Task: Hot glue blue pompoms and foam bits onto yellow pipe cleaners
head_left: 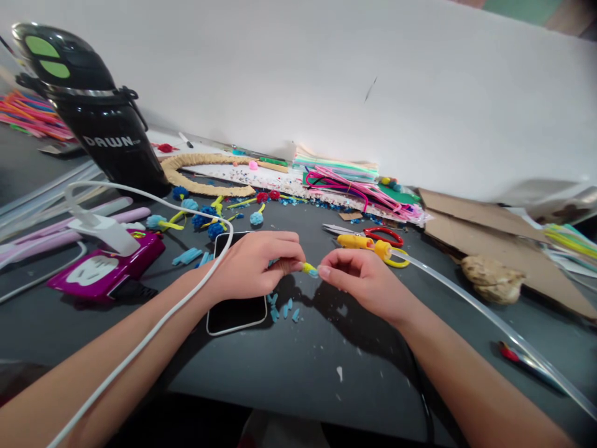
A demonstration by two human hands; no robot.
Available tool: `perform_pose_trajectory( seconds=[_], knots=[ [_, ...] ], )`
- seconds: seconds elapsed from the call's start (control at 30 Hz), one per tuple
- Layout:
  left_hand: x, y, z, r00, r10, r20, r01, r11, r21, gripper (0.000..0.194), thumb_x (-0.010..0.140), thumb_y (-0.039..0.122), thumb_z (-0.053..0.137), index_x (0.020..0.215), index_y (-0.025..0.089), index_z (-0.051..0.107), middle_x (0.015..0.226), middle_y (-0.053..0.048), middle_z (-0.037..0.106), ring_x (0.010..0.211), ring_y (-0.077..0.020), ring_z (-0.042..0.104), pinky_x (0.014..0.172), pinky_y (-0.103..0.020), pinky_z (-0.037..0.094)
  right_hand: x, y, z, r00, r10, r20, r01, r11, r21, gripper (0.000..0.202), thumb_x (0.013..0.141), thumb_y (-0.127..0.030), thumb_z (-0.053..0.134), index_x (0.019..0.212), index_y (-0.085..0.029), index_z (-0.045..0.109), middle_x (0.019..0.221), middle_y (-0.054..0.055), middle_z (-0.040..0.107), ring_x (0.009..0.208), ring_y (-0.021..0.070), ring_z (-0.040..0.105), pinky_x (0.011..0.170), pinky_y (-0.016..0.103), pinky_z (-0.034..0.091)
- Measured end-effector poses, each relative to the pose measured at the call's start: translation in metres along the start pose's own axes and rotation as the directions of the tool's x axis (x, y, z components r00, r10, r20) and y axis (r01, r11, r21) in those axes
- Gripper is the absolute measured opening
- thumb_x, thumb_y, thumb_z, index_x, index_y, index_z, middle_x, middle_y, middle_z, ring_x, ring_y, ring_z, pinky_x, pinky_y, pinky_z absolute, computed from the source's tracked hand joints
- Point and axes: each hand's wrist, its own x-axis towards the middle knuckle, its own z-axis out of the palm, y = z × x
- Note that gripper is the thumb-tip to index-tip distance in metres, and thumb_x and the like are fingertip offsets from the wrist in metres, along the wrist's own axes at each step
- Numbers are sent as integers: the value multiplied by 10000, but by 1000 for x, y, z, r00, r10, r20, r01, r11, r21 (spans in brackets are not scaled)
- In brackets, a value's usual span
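Pinched between thumb and fingers of my left hand (265,264) is a small yellow piece with a light blue tip (310,270), held above the desk. The fingertips of my right hand (357,277) are closed together at the blue end; whether they grip it is hard to tell. Short light blue pieces (284,310) lie on the desk below my left hand. A phone (237,315) with a dark screen sits partly under my left hand and wrist. Beyond my right hand are a yellow glue gun (357,241) and red-handled scissors (382,236).
A black bottle (105,124) stands at the back left, near a purple power adapter (107,267) with a white cable (158,330) crossing my left forearm. Behind are a beige ring (205,162) and blue pom-pom flowers (256,218). Cardboard (489,242) lies at right.
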Motion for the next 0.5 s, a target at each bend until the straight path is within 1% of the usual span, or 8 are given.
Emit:
perform_pose_trajectory(
  seconds=[0.2,0.27,0.4,0.5],
  knots=[
    [1,1,-1,999,-35,-10,34,998,-44,167,925,173,499,823,158,629,792,-2,555,696,-106,496,653,-234,360,-1,-1,0,998,-44,-39,43,999,-27,245,874,-403,626,817,-167,657,655,-26,530,580,91,433,520,233,325],
    [1,0,-1,999,-47,-12,46,998,-47,165,928,177,502,828,155,631,795,-3,563,707,-106,502,665,-233,364,-1,-1,-1,994,-84,-75,82,996,-25,235,884,-396,614,839,-174,678,673,-17,554,604,101,466,545,239,357],
    [2,-1,-1,998,-62,-18,61,995,-79,191,946,202,487,816,149,617,797,-4,573,720,-103,509,681,-226,372,-1,-1,0,974,-152,-166,157,988,12,182,881,-348,625,921,-195,715,785,7,643,662,114,524,595,243,411],
    [3,-1,-2,997,-68,-20,66,992,-104,225,960,231,473,792,146,597,786,-4,572,717,-103,510,683,-224,374,-1,-1,1,971,-154,-183,161,987,24,143,858,-323,656,874,-192,709,766,2,644,651,111,521,587,236,413]
  ],
)
